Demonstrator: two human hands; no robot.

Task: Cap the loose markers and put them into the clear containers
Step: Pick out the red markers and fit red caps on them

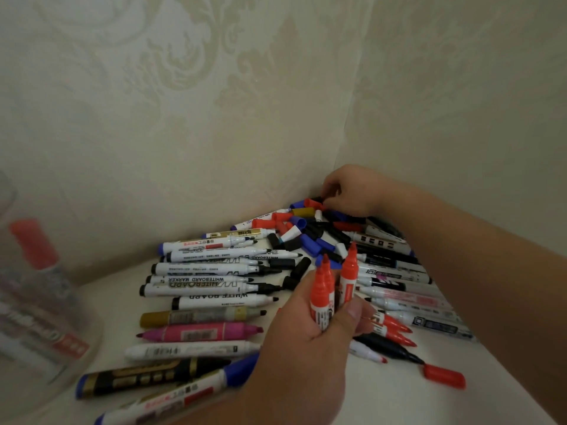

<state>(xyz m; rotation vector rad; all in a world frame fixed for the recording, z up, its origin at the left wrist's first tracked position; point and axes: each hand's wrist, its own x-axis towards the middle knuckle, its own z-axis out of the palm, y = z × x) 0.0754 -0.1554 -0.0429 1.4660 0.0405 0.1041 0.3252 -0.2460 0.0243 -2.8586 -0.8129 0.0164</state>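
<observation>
Mid-capping: left hand (306,329) clutching red markers (320,289); right hand (349,191), grasp unclear, among caps (294,223) at one o'clock, needing red caps.

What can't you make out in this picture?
Head view:
1. The clear container: blurred, and cut off by the left edge.
2. Whether the right hand holds a cap: its curled fingers hide that, over the cap pile.
3. Lower ends of the red markers: hidden inside the left hand.
</observation>
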